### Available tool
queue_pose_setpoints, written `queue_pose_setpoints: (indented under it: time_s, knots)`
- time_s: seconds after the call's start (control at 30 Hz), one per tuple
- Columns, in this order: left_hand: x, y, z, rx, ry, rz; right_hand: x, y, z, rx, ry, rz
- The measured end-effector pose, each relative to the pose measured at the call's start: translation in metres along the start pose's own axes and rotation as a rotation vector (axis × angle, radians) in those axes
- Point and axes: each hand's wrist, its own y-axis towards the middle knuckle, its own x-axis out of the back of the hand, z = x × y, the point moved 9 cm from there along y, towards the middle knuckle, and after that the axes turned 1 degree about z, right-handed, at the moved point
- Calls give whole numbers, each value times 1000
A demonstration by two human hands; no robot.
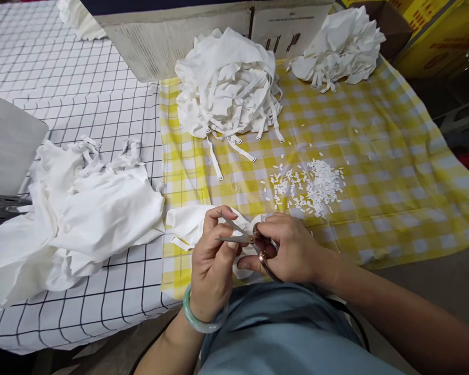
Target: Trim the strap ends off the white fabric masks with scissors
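The right hand (287,247) has its fingers wrapped round the handles of the scissors (251,239), which gape open toward nine o'clock. The left hand (213,255) is right there with bent fingers — I can't tell if they pinch anything. A white cloth (189,221) lies under both hands on the checked tabletop (394,177), one end poking out at nine o'clock. From the scissors, little white bits (324,182) sit at two o'clock, and a big cloth pile (234,83) at twelve.
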Motion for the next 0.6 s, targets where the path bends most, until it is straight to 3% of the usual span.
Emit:
queue_pose_setpoints:
  time_s: [0.27, 0.4, 0.5, 0.6]
  knots:
    - [-11, 5, 2, 22, 7, 33, 10, -9, -14, -49, -66, -62]
    - [-31, 16, -4, -38, 129, 141, 25, -21, -27, -101, -165, -133]
    - [-51, 26, 4, -10, 155, 252, 36, -33, -49, -228, -183, -181]
    - [-66, 33, 24, 99, 116, 287, 40, -43, -86, -456, -31, -162]
